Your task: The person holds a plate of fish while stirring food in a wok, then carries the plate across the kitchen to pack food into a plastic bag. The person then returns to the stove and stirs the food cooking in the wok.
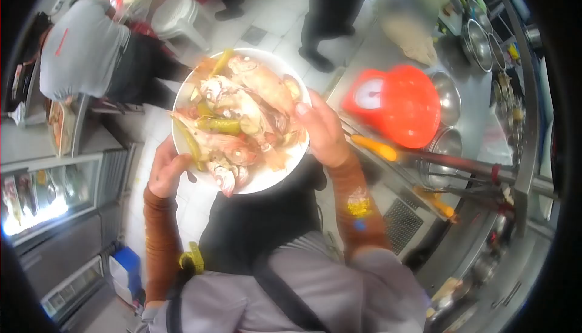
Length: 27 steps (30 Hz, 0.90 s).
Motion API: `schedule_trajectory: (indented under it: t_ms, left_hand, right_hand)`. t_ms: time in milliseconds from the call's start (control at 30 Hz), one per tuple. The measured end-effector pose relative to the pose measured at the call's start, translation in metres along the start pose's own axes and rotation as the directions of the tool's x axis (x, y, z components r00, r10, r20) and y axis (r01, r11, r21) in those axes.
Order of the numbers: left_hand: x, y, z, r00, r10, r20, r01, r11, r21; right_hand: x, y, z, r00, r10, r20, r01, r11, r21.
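Observation:
A round white plate (273, 184) is held up in front of my body, between both hands. Cooked reddish fish pieces (242, 115), with heads visible, are heaped on it among green-yellow peppers (219, 126) and onion bits. My left hand (167, 166) grips the plate's lower left rim, thumb on the edge. On the right rim, my right hand (322, 128) is closed with its thumb on top and fingers mostly hidden beneath. Brown sleeves cover both forearms.
Right of the plate, a red scale (397, 106) stands on a steel counter near metal bowls (447, 98) and an orange-handled tool (374, 147). A person in grey (85, 51) bends at upper left by a white stool (179, 15). Other people's dark-clothed legs (333, 6) stand ahead. A glass-fronted fridge (51, 193) is left.

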<state>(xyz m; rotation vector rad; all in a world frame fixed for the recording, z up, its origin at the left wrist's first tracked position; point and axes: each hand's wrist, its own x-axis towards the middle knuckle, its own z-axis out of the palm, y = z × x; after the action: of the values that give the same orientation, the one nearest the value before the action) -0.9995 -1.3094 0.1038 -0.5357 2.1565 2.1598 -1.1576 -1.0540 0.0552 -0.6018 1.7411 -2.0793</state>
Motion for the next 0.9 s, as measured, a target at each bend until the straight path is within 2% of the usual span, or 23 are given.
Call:
schedule_trajectory:
  t_ms: [167, 233, 300, 433, 533, 600, 667, 733, 900]
  left_hand:
    - [0.026, 0.005, 0.017, 1.0, 0.007, 0.027, -0.01, 0.994, 0.109]
    - [0.042, 0.031, 0.012, 0.999, 0.03, 0.011, -0.031, 0.994, 0.101]
    - [0.047, 0.047, -0.005, 0.996, 0.04, 0.079, -0.041, 0.999, 0.021]
    - [0.062, 0.066, -0.032, 0.99, 0.114, 0.083, -0.111, 0.993, -0.039]
    - [0.091, 0.079, -0.051, 0.991, 0.109, 0.075, -0.105, 0.993, -0.055]
    - [0.12, 0.08, -0.062, 0.988, 0.144, 0.055, -0.142, 0.989, -0.044]
    - [0.156, 0.093, -0.068, 0.987, 0.156, 0.045, -0.154, 0.987, -0.045]
    - [0.197, 0.101, -0.074, 0.988, 0.154, 0.021, -0.154, 0.988, -0.015]
    - [0.301, 0.133, -0.065, 0.984, 0.17, -0.06, -0.172, 0.985, -0.029]
  right_hand:
    - [0.013, 0.012, -0.024, 0.999, -0.041, -0.029, 0.043, 0.996, 0.08]
    - [0.038, -0.003, -0.027, 1.0, -0.016, -0.021, 0.017, 0.999, 0.032]
    - [0.054, -0.009, -0.015, 0.999, -0.014, -0.033, 0.018, 0.991, 0.132]
    - [0.09, -0.03, -0.003, 1.0, 0.007, 0.02, -0.006, 0.999, -0.048]
    - [0.138, -0.023, 0.0, 1.0, 0.01, -0.006, -0.011, 0.995, -0.098]
    - [0.17, -0.03, 0.0, 1.0, -0.002, -0.011, 0.0, 0.983, -0.185]
    - [0.216, -0.017, -0.006, 0.997, -0.067, -0.025, 0.061, 0.98, -0.191]
    - [0.263, -0.016, -0.019, 0.998, -0.064, 0.008, 0.065, 0.992, -0.112]
    - [0.391, -0.028, -0.058, 0.991, -0.099, 0.09, 0.121, 0.947, -0.297]
